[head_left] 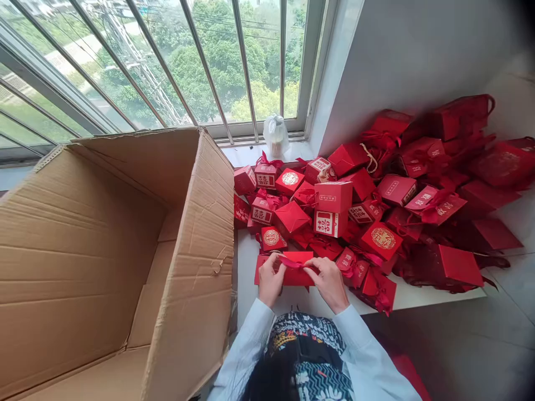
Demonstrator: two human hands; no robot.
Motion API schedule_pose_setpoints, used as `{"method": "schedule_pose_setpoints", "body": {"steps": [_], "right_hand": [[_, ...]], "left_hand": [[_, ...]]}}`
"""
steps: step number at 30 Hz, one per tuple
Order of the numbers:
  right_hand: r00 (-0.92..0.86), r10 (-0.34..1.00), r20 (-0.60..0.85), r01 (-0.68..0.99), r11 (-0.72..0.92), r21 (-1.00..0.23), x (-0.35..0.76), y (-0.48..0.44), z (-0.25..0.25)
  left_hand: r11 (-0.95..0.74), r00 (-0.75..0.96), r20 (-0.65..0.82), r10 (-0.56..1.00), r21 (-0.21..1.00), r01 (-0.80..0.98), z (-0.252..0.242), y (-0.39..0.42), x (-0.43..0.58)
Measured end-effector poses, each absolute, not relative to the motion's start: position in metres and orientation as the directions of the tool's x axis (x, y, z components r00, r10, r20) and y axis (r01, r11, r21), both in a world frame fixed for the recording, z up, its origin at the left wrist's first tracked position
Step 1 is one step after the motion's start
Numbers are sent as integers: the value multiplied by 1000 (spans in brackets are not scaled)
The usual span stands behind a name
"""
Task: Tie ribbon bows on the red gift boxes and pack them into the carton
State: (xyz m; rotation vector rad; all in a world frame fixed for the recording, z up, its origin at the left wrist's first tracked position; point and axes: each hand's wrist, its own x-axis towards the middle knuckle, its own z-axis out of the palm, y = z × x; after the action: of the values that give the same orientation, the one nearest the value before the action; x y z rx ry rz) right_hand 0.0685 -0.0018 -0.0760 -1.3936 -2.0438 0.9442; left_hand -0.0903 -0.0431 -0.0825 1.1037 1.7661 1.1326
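A dark red ribbon (292, 263) is stretched between my two hands, over a flat red gift box (288, 277) at the front edge of the white table. My left hand (271, 277) pinches the ribbon's left part between thumb and fingers. On the other side my right hand (328, 279) pinches it too, fingers closed. Just beyond lies a small red box with a round gold print (272, 238). The lower face of the box in front of me is partly hidden by my hands.
A large open cardboard box (196, 239) stands at the left, its wall beside the table. Many red gift boxes (382, 236) with ribbons are heaped to the right. On the barred window's sill sits a clear plastic bag (276, 135). The white table edge (438, 299) runs along the front.
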Motion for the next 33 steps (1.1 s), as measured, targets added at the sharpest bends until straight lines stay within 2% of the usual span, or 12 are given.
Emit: {"method": "schedule_pose_setpoints", "body": {"steps": [8,10,12,15,18,23,28,33], "right_hand": [[-336,939,-74,526,122,-842,77,2,-82],[-316,946,-73,523,109,-845,76,2,-81],[-301,952,-57,530,117,-840,75,3,-79],[-295,955,-21,543,150,-827,75,3,-75],[-317,948,38,547,215,-809,75,3,-72],[-338,936,96,575,287,-766,75,2,-72],[-315,939,137,609,311,-730,74,0,-73],[-325,918,228,665,394,-635,77,-8,-74]], "left_hand": [[266,-392,-147,908,926,269,-95,-45,-97],[235,-388,-109,915,927,292,-87,-47,-97],[152,-349,-9,937,911,384,-77,-48,-96],[-19,-176,161,971,787,617,-69,-49,-92],[-94,-44,189,981,660,745,-76,-47,-86],[-129,-51,273,961,599,790,-90,-43,-83],[-212,21,409,912,425,880,-91,-48,-83],[-217,55,415,908,355,910,-103,-58,-80]]}}
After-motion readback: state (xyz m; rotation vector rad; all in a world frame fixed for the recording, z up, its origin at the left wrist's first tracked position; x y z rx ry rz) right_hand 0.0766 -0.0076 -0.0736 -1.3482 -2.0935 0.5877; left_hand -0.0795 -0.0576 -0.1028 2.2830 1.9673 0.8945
